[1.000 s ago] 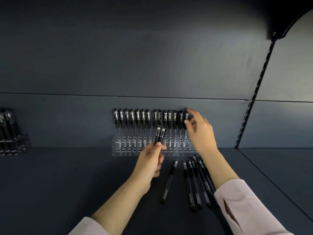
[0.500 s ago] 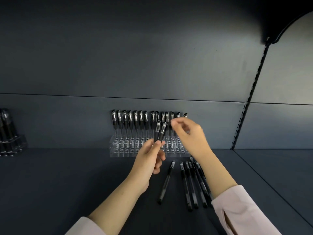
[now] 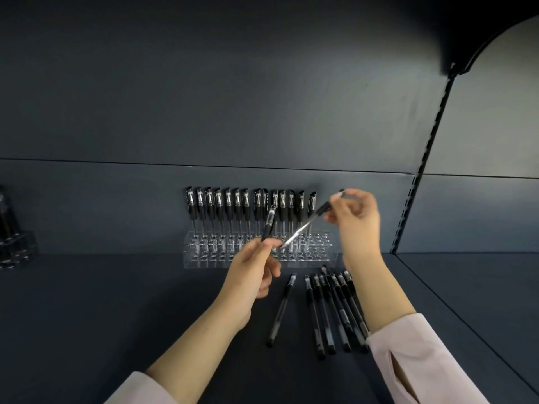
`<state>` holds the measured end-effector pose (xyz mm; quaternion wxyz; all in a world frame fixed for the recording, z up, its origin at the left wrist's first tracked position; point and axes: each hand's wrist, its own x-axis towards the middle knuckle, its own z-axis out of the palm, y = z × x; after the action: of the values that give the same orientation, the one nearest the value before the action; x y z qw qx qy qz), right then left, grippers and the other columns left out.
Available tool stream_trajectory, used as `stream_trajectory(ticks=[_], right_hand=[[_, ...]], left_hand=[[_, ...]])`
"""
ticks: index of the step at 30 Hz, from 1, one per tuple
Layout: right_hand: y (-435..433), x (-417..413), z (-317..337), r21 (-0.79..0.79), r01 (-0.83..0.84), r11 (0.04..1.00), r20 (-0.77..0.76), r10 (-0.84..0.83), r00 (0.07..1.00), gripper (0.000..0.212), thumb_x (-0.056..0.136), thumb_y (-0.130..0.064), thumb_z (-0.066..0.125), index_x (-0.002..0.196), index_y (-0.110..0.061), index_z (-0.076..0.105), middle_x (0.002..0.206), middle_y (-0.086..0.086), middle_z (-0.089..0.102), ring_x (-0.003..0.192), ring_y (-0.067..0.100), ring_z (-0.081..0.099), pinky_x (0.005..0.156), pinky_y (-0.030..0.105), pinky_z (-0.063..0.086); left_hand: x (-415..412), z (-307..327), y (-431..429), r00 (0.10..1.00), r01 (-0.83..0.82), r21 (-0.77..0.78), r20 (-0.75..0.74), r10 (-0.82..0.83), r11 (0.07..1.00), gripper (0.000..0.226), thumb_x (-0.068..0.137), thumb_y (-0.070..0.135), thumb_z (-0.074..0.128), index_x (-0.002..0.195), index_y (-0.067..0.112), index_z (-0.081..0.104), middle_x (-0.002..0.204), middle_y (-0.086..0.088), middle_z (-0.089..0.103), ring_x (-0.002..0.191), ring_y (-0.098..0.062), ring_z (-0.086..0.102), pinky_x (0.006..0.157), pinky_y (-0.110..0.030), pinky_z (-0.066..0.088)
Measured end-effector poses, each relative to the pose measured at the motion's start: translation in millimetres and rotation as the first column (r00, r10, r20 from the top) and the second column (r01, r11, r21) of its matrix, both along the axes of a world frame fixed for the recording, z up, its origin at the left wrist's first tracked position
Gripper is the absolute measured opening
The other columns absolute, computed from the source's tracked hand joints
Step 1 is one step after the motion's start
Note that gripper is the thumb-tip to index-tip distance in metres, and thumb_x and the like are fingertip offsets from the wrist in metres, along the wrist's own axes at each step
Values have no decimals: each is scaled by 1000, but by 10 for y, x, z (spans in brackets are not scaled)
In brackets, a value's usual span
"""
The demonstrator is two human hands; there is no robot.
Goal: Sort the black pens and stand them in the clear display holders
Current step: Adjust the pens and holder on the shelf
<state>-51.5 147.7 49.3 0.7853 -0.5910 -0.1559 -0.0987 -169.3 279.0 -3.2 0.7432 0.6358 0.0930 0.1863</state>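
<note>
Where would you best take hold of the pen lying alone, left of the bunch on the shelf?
Probably pinch the lone pen at mid-barrel, from above: it lies flat on the shelf, with room on both sides.

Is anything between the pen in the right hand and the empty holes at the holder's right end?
Nothing visible. The tilted pen in the right hand hangs above the clear holder; its free holes lie right of the standing pens.
</note>
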Motion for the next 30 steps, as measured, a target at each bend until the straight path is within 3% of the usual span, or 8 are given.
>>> stream_trajectory(ticks=[3, 6, 8, 12, 20, 24, 27, 30], right_hand=[[-151, 94, -16, 46, 301, 953, 165, -304, 938, 20, 94, -11, 58, 101, -28, 49, 95, -3, 62, 81, 13, 64, 79, 31, 56], [-192, 78, -18, 9, 403, 915, 289, -388, 875, 18, 96, -11, 55, 109, -20, 48, 97, -4, 60, 80, 7, 59, 70, 12, 47], [-161, 50, -26, -38, 406, 913, 347, -369, 862, 18, 96, -11, 54, 111, -19, 48, 95, -9, 58, 80, 0, 57, 69, 8, 44], [-67, 40, -83, -164, 392, 905, 418, -296, 859, 18, 97, -15, 54, 108, -27, 46, 96, -10, 58, 87, 4, 58, 72, 8, 44], [-9, 130, -195, -322, 416, 850, 484, -230, 844, 22, 96, -15, 55, 118, -18, 53, 103, -3, 61, 90, 11, 59, 80, 29, 53], [-7, 256, -254, -488, 494, 719, 616, -117, 779, 30, 97, -19, 53, 128, -20, 55, 112, 1, 57, 101, 20, 56, 78, 33, 50], [-11, 340, -331, -648, 467, 601, 566, -29, 824, 27, 97, -20, 53, 122, -19, 62, 122, 4, 52, 114, 25, 46, 83, 27, 39], [-33, 388, -381, -722, 404, 562, 493, 9, 870, 26, 97, -19, 53, 121, -19, 63, 124, 2, 53, 118, 26, 43, 88, 25, 34]], left_hand=[[12, -17, 18, 1000, -19, -19, -15, 19, 1000, 23, 103, 26, 43, 108, 14, 63, 57, 2, 50, 40, -8, 27, 37, -20, 19], [43, -36, 22, 999, -26, -68, -31, 24, 997, 23, 104, 24, 41, 106, 11, 60, 55, 2, 47, 37, -7, 28, 35, -17, 20], [59, -48, 25, 999, -25, -94, -37, 21, 995, 21, 103, 21, 40, 103, 9, 57, 54, 2, 45, 35, -7, 29, 34, -16, 20], [80, -56, 38, 999, -22, -129, -44, 16, 991, 18, 102, 16, 38, 96, 10, 53, 53, 1, 45, 33, -7, 30, 34, -14, 19], [118, -65, 50, 997, -31, -144, -74, 21, 989, 14, 99, 12, 38, 96, 10, 52, 53, 1, 45, 35, -9, 28, 35, -16, 17], [104, -53, 46, 997, -48, -122, -71, 40, 991, 14, 100, 12, 39, 97, 11, 52, 53, 2, 45, 36, -10, 27, 36, -18, 17], [95, -48, 41, 997, -51, -121, -69, 43, 991, 13, 99, 12, 40, 96, 11, 52, 54, 1, 45, 37, -10, 27, 36, -18, 17], [85, -40, 39, 997, -48, -121, -67, 40, 991, 13, 99, 12, 41, 95, 11, 54, 54, 2, 45, 37, -10, 28, 37, -18, 17]])
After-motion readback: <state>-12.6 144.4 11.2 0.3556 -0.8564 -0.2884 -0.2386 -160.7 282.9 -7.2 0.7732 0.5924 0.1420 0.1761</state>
